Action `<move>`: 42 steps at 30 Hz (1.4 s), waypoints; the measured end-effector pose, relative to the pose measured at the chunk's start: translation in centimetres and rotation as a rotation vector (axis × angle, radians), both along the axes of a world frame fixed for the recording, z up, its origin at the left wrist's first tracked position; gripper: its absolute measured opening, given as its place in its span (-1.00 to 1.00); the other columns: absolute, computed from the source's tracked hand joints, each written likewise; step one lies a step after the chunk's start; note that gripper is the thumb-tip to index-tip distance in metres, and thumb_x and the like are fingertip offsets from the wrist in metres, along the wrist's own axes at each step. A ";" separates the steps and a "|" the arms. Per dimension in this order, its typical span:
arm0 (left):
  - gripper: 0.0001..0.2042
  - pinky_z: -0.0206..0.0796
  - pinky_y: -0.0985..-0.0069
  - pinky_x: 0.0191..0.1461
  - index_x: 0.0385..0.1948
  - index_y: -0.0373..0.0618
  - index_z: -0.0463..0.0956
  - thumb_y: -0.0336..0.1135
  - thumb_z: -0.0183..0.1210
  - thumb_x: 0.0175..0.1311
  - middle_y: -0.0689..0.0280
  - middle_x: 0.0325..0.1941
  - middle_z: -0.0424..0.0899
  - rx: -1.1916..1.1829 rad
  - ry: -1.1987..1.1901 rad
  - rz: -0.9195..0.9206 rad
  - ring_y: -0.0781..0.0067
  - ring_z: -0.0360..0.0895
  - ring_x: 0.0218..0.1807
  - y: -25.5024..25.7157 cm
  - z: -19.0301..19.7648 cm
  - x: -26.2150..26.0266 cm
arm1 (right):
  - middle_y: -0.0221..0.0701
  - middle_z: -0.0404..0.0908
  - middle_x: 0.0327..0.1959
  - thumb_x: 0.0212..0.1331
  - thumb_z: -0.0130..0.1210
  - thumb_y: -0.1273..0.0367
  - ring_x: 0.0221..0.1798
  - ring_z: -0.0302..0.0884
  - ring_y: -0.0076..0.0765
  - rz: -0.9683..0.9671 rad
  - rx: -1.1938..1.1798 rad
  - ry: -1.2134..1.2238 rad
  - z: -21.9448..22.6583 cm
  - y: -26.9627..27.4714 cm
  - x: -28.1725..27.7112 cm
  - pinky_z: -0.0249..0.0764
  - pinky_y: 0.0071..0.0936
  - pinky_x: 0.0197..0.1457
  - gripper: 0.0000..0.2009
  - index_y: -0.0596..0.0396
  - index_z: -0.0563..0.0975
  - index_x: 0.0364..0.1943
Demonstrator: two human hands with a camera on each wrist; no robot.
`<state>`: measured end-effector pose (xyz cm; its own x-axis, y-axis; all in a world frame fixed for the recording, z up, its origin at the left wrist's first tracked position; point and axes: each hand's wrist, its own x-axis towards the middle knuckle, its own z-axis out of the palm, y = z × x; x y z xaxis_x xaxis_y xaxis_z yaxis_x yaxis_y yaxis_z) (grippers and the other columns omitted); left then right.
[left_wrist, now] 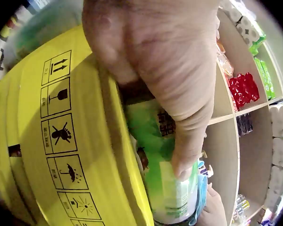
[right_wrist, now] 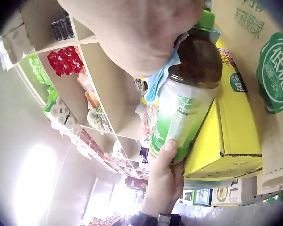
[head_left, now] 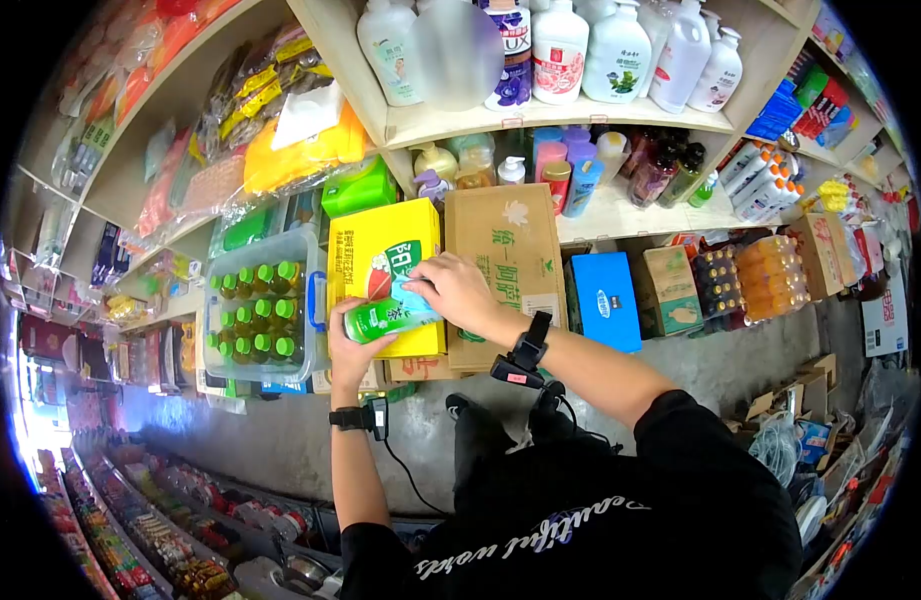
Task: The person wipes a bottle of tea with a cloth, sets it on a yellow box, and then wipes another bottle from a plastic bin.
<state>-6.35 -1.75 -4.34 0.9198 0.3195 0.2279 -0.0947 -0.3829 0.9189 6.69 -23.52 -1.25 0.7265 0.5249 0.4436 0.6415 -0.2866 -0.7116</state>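
A drink bottle with a green cap, dark liquid and a green-and-white label is held tilted over a yellow carton. My left hand grips its base end, and the thumb lies along the label in the left wrist view. With a light blue cloth, my right hand is at the neck end, fingers bent over the cloth against the bottle. In the right wrist view the back of that hand hides part of the neck.
A clear plastic bin of several green-capped bottles stands left of the yellow carton. To the right are a brown carton and a blue box. Shelves of pump bottles rise behind, and the concrete floor lies below.
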 end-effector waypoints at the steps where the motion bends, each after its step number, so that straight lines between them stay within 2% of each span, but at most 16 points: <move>1: -0.28 0.43 0.39 0.29 0.10 -0.15 0.44 -0.45 0.68 -0.18 0.20 0.11 0.56 -0.001 0.010 0.015 0.34 0.56 0.15 0.0 0.0 0.0 | -0.21 0.73 -0.27 0.29 0.29 0.18 -0.17 0.66 0.02 -0.010 -0.005 -0.010 -0.2 0.0 0.0 0.55 -0.10 -0.06 -0.75 0.09 0.68 -0.26; 3: -0.29 0.44 0.38 0.28 0.09 -0.15 0.46 -0.45 0.68 -0.18 0.21 0.09 0.59 -0.005 0.017 0.010 0.33 0.57 0.14 0.0 0.0 0.1 | -0.22 0.74 -0.27 0.29 0.29 0.18 -0.18 0.66 0.01 -0.022 -0.017 -0.047 -0.1 0.2 0.3 0.55 -0.10 -0.08 -0.76 0.08 0.68 -0.25; 6: -0.30 0.46 0.39 0.25 0.08 -0.16 0.47 -0.45 0.68 -0.18 0.22 0.08 0.62 -0.046 0.024 0.015 0.34 0.60 0.12 0.2 -0.1 0.2 | -0.24 0.73 -0.28 0.29 0.30 0.18 -0.18 0.67 -0.01 0.018 -0.013 0.079 0.6 -0.2 0.5 0.56 -0.12 -0.11 -0.76 0.06 0.68 -0.26; 11: -0.28 0.46 0.39 0.26 0.07 -0.16 0.49 -0.37 0.71 -0.22 0.22 0.08 0.62 0.005 0.023 0.027 0.36 0.60 0.13 0.5 -0.1 0.4 | -0.25 0.71 -0.29 0.27 0.32 0.20 -0.19 0.69 -0.02 0.012 0.000 0.050 0.7 0.1 0.7 0.57 -0.14 -0.13 -0.78 0.06 0.69 -0.26; 17: -0.28 0.44 0.36 0.31 0.09 -0.14 0.49 -0.37 0.69 -0.20 0.22 0.13 0.61 0.021 0.056 0.019 0.33 0.59 0.18 -0.3 1.5 0.1 | -0.27 0.70 -0.32 0.27 0.31 0.21 -0.23 0.66 -0.02 -0.006 -0.040 0.073 0.4 -0.1 0.5 0.54 -0.13 -0.17 -0.80 0.04 0.69 -0.30; 21: -0.28 0.44 0.37 0.29 0.11 -0.13 0.47 -0.34 0.69 -0.16 0.22 0.12 0.60 -0.006 0.032 -0.022 0.35 0.58 0.16 0.0 1.2 0.2 | -0.28 0.71 -0.30 0.28 0.32 0.20 -0.25 0.68 -0.02 -0.001 -0.066 0.192 0.7 0.0 0.7 0.55 -0.14 -0.20 -0.80 0.01 0.71 -0.25; 22: -0.26 0.44 0.37 0.29 0.10 -0.19 0.42 -0.32 0.69 -0.15 0.18 0.10 0.60 0.001 0.037 -0.034 0.31 0.59 0.17 0.0 1.4 0.3 | -0.27 0.73 -0.26 0.28 0.32 0.21 -0.23 0.70 -0.03 0.004 -0.085 0.217 0.6 -0.1 0.7 0.57 -0.18 -0.18 -0.80 0.01 0.72 -0.21; 26: -0.26 0.42 0.37 0.30 0.10 -0.19 0.42 -0.31 0.69 -0.14 0.17 0.10 0.58 -0.017 0.042 -0.068 0.31 0.57 0.18 0.3 1.2 0.3 | -0.25 0.74 -0.20 0.31 0.31 0.21 -0.18 0.71 -0.04 0.016 -0.087 0.262 1.0 -0.3 0.4 0.58 -0.21 -0.14 -0.79 0.04 0.71 -0.18; 34: -0.28 0.46 0.37 0.28 0.12 -0.20 0.38 -0.32 0.67 -0.06 0.16 0.11 0.59 -0.044 -0.035 -0.121 0.33 0.59 0.18 0.4 0.4 0.4 | -0.20 0.74 -0.23 0.38 0.27 0.22 -0.18 0.72 -0.11 0.031 -0.121 0.370 1.1 -0.2 0.6 0.57 -0.25 -0.10 -0.78 0.06 0.70 -0.10; 37: -0.26 0.44 0.32 0.29 0.10 -0.20 0.38 -0.32 0.68 -0.12 0.12 0.10 0.60 -0.028 -0.044 -0.109 0.22 0.60 0.18 0.3 0.9 0.2 | -0.18 0.74 -0.23 0.39 0.25 0.23 -0.18 0.72 -0.09 0.048 -0.199 0.427 3.1 -0.5 0.1 0.58 -0.22 -0.08 -0.76 0.08 0.69 -0.06; 38: -0.26 0.44 0.32 0.29 0.10 -0.19 0.38 -0.31 0.69 -0.12 0.12 0.10 0.59 -0.101 -0.054 -0.117 0.23 0.60 0.17 0.1 0.8 0.3 | -0.15 0.74 -0.24 0.42 0.22 0.22 -0.19 0.72 -0.04 0.071 -0.191 0.399 3.2 -0.7 0.1 0.59 -0.20 -0.07 -0.74 0.12 0.68 -0.02; 41: -0.26 0.45 0.32 0.28 0.09 -0.18 0.39 -0.31 0.69 -0.14 0.13 0.08 0.60 -0.046 -0.083 -0.106 0.24 0.61 0.16 0.3 0.6 0.3 | -0.13 0.73 -0.27 0.43 0.21 0.21 -0.21 0.72 -0.02 0.145 -0.237 0.188 2.6 -1.4 1.0 0.59 -0.19 -0.08 -0.71 0.14 0.67 0.00; 42: -0.26 0.45 0.32 0.28 0.09 -0.18 0.39 -0.31 0.69 -0.14 0.14 0.08 0.60 -0.056 -0.077 -0.107 0.24 0.61 0.16 0.3 0.7 0.3 | -0.10 0.72 -0.29 0.43 0.20 0.21 -0.21 0.71 0.01 0.146 -0.222 0.209 2.7 -1.6 1.1 0.58 -0.18 -0.10 -0.71 0.18 0.68 -0.04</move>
<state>-6.03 -1.45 -3.66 0.9299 0.2342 0.2837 -0.2033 -0.3153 0.9269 7.81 -25.07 1.47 0.7001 0.6969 0.1559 0.5336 -0.3653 -0.7628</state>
